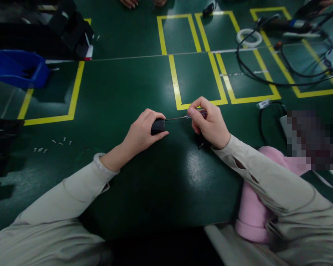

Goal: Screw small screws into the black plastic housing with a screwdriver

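Note:
My left hand [143,129] is wrapped round a small black block [158,126] just above the green table [122,88]. A screwdriver [177,118] lies level between my hands, its thin metal shaft reaching the block's right side near the top. Its clear, reddish handle is pinched in the fingers of my right hand [209,123]. Below that hand a small black part [201,141] is partly hidden. Several small screws [40,150] are scattered on the table to the left.
A blue bin [19,68] and black parts [2,144] are at the left. Cables [255,75] and a white tape roll [249,38] lie at the upper right. Near my right forearm is a pink item [254,210]. Another person's hand [130,3] shows at the top.

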A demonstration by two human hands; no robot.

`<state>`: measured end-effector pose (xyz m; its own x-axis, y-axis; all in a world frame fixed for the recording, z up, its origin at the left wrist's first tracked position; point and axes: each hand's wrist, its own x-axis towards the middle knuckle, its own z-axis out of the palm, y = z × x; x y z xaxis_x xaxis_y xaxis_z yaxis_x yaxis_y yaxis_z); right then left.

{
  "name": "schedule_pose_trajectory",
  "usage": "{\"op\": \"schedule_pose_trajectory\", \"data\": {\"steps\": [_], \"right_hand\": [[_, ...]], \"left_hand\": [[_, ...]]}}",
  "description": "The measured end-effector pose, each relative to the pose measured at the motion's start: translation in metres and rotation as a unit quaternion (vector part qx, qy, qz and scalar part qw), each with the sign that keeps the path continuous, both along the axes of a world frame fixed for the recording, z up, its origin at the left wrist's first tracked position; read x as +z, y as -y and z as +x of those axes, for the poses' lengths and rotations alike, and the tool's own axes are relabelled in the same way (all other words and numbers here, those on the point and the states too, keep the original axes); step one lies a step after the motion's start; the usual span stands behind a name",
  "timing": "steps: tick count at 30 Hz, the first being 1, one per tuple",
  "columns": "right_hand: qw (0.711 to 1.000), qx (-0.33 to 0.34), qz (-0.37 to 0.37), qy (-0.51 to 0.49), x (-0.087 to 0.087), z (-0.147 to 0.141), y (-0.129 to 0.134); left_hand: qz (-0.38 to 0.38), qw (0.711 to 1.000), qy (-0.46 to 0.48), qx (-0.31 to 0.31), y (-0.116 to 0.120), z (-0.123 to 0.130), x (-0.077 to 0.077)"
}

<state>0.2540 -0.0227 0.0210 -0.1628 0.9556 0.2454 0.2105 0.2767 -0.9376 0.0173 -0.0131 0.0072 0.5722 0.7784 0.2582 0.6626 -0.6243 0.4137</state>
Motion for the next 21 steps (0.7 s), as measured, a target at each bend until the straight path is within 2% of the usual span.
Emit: {"op": "schedule_pose_trajectory", "data": {"steps": [6, 13, 21], "right_hand": [[0.999, -0.017, 0.001, -0.040, -0.0036, -0.0010, -0.0007], [1.000, -0.008, 0.002, -0.014, -0.0014, -0.0002, 0.0003], [0.999, -0.017, -0.016, -0.035, 0.0004, -0.0019, 0.0013]], "left_hand": [[0.007, 1.000, -0.005, -0.003, -0.0006, 0.0005, -0.0008], [-0.002, 1.000, -0.001, 0.000, 0.0000, 0.0002, -0.0006], [0.001, 1.000, 0.000, -0.003, -0.0001, 0.0004, -0.0008]]}}
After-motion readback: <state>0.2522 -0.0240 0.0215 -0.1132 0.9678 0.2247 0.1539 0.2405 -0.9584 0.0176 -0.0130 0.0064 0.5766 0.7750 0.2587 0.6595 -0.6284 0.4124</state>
